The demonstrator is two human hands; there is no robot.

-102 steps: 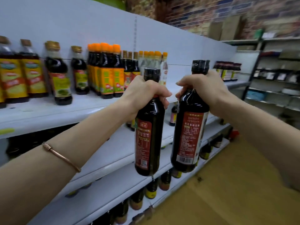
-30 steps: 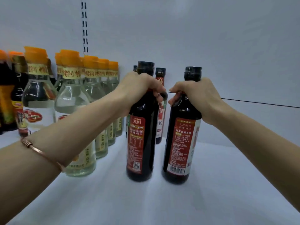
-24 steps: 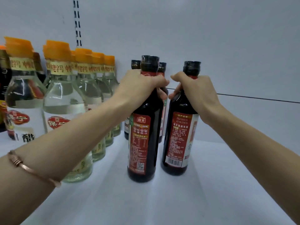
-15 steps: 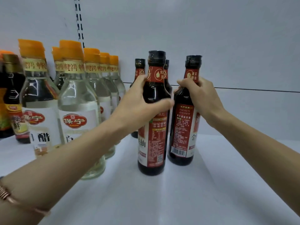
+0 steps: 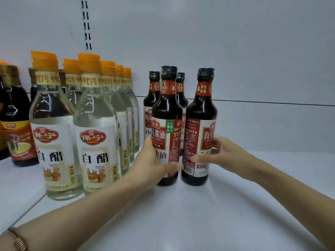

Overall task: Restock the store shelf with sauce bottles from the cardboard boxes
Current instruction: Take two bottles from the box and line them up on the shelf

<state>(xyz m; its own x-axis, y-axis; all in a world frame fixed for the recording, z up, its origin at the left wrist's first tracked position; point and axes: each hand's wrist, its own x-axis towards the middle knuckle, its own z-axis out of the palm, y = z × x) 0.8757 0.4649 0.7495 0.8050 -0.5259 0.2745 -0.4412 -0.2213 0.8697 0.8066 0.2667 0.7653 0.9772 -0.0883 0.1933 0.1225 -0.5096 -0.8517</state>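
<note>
Two dark glass soy-sauce bottles, the left bottle [image 5: 167, 127] and the right bottle [image 5: 199, 127], are gripped low by the left hand [image 5: 150, 165] and right hand [image 5: 223, 153], apparently so the labels can be turned outward on the white shelf [image 5: 217, 214].

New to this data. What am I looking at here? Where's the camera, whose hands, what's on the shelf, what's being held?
No robot here: a person is working with bare hands. The single picture comes from a wide-angle camera on their head, looking forward and down. The white shelf carries clear vinegar bottles with orange caps on the left, and dark sauce bottles beside them. The left hand grips the lower body of the left front sauce bottle; the right hand grips the right front sauce bottle. Both bottles stand upright on the shelf, in front of two more of the same kind. A bracelet is on the left wrist.
</note>
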